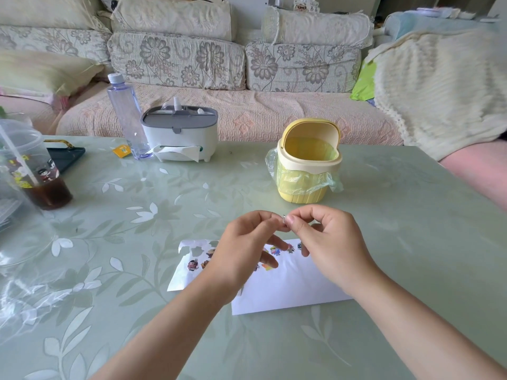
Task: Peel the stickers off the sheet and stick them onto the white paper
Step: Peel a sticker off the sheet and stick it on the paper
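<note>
Sticker (284, 219) pinched by left hand (242, 253), right hand (330, 244)

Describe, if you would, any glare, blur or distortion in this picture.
Head view: soft shadows under the hands; glare streaks the table at lower left; wide-angle edge blur smears the blanket; the sticker pinched by left hand and right hand is tiny.

The table (397, 229) lies open right of the paper (296, 289) and along its near edge, but a yellow bin (307, 160) stands beyond it, a cup (35, 171) crowds the left, and a bottle (127, 116) and tissue box (179, 135), perhaps touching, line the far side.
</note>
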Demonstrator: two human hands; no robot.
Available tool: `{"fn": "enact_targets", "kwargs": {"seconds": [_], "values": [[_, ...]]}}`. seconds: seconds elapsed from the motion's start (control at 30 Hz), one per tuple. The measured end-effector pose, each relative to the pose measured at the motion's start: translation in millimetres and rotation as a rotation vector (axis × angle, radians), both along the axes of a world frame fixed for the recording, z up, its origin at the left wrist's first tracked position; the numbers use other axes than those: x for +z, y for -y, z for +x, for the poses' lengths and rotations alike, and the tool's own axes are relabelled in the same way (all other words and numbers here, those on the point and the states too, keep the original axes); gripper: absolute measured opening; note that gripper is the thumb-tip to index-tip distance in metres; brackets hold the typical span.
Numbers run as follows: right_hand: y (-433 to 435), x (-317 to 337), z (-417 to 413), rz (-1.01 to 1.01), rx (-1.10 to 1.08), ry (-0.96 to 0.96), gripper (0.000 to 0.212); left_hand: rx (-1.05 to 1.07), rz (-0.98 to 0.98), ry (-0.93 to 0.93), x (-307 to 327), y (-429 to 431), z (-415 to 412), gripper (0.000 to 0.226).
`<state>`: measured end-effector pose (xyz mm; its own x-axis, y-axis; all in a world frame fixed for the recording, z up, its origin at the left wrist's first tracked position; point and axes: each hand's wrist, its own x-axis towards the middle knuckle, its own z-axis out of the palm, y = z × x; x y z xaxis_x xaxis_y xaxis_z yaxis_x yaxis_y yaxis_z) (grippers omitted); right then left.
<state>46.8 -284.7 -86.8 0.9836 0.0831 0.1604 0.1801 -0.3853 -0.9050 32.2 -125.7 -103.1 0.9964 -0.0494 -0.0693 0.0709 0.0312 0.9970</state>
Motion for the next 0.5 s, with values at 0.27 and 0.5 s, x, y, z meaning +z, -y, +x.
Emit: {"fn": "enact_targets", "kwargs": {"seconds": [0.27, 0.5], "values": [[14.0, -5.4, 6.1, 0.052, -0.017, -0.101, 0.013, 0.014, 0.106, 0.005, 3.0, 13.1, 6.3, 0.018], [18.3, -9.0, 24.1, 0.059, -0.100, -0.087, 0.013, 0.035, 0.307, 0.038, -0.5, 5.5, 24.8, 0.015]]}}
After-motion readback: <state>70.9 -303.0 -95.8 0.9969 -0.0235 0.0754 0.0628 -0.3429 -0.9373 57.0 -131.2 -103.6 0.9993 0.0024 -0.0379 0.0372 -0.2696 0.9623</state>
